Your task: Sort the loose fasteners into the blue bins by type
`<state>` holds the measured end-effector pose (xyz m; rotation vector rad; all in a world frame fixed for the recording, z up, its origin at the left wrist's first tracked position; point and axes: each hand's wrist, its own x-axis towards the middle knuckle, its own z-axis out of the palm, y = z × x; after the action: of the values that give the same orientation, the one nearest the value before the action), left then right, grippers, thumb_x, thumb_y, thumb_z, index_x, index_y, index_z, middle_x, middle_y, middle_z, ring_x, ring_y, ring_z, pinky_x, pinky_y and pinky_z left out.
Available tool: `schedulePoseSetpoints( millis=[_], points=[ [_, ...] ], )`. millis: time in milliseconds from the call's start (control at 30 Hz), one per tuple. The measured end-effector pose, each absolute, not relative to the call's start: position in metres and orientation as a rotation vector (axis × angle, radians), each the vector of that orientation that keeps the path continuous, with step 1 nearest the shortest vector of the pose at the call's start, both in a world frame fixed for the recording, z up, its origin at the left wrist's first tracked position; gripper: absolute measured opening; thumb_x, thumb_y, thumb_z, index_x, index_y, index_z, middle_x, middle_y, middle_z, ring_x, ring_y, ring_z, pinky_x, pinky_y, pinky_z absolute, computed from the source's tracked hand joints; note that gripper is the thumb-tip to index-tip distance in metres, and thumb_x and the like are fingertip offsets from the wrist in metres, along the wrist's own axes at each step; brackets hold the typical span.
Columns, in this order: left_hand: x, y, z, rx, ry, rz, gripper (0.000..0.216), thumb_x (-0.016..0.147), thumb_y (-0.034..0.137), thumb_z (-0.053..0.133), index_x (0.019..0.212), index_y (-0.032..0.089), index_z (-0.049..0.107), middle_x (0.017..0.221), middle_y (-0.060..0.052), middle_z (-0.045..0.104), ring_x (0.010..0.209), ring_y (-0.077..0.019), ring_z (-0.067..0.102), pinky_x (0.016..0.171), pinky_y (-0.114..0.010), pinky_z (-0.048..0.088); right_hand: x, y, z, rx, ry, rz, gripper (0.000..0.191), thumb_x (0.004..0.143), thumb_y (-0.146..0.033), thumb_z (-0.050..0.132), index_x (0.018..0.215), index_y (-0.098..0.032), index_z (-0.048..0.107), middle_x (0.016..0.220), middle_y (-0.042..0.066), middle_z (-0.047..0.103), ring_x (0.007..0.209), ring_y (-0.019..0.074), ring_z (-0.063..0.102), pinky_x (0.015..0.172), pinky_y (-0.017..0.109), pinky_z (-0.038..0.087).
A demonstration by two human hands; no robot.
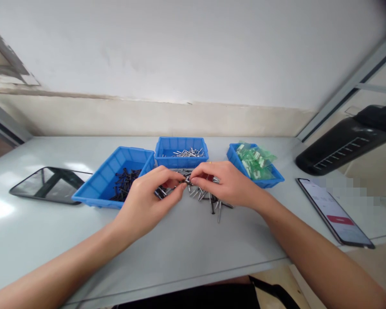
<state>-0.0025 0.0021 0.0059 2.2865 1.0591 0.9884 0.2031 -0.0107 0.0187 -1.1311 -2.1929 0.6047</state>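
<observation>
A loose pile of silver and black screws (212,201) lies on the grey table (186,249) in front of three blue bins. My left hand (149,199) and my right hand (223,182) meet over the pile, fingertips pinched together. Between them is one small screw (187,182), held by both thumbs and forefingers. More dark screws show under the left hand's fingers. The left bin (93,189) holds black screws. The middle bin (167,148) holds silver ones. The right bin (275,176) holds green plastic packets.
A dark phone (48,184) lies face up at the left. Another phone (336,212) with a lit screen lies at the right edge. A black device (344,141) sits at the far right. A white wall stands behind the bins.
</observation>
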Motion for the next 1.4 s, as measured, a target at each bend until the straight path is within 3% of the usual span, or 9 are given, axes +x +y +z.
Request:
schedulePoseSetpoints(
  millis=[200, 567, 967, 1400],
  points=[
    [-0.0031, 0.0019, 0.0072, 2.309, 1.02, 1.043, 0.007, 0.083, 0.025, 0.059, 0.089, 0.024, 0.062, 0.08, 0.003, 0.061, 0.073, -0.0113, 0.056, 0.065, -0.024, 0.044, 0.2028, -0.0102, 0.0186, -1.091, -2.241, 0.663, 0.017, 0.09, -0.031, 0.05, 0.097, -0.022, 0.062, 0.085, -0.002, 0.064, 0.072, 0.0101, 0.057, 0.062, 0.02, 0.041],
    [-0.0015, 0.0034, 0.0048, 2.308, 1.005, 0.897, 0.006, 0.082, 0.025, 0.058, 0.083, 0.021, 0.061, 0.076, 0.003, 0.06, 0.07, -0.0102, 0.056, 0.065, -0.022, 0.045, 0.2017, -0.0119, 0.0166, -1.01, -2.142, 0.406, 0.012, 0.089, -0.026, 0.053, 0.092, -0.021, 0.063, 0.085, -0.002, 0.067, 0.072, 0.0088, 0.058, 0.065, 0.019, 0.042],
    [-0.002, 0.0035, 0.0026, 2.315, 0.998, 0.822, 0.007, 0.083, 0.024, 0.056, 0.081, 0.022, 0.062, 0.078, 0.004, 0.061, 0.072, -0.0099, 0.055, 0.065, -0.021, 0.044, 0.1985, -0.0143, 0.0148, -0.976, -2.207, 0.319, 0.005, 0.086, -0.017, 0.052, 0.086, -0.018, 0.058, 0.073, -0.005, 0.06, 0.062, 0.0044, 0.052, 0.06, 0.014, 0.038],
    [-0.0039, 0.0024, 0.0065, 2.351, 0.994, 1.035, 0.004, 0.082, 0.022, 0.059, 0.085, 0.021, 0.062, 0.074, 0.004, 0.06, 0.068, -0.0094, 0.055, 0.061, -0.022, 0.043, 0.1964, -0.0116, 0.0115, -1.01, -2.421, 0.334, 0.011, 0.089, -0.017, 0.047, 0.085, -0.017, 0.058, 0.078, -0.001, 0.062, 0.072, 0.0111, 0.054, 0.064, 0.022, 0.037]
  ],
)
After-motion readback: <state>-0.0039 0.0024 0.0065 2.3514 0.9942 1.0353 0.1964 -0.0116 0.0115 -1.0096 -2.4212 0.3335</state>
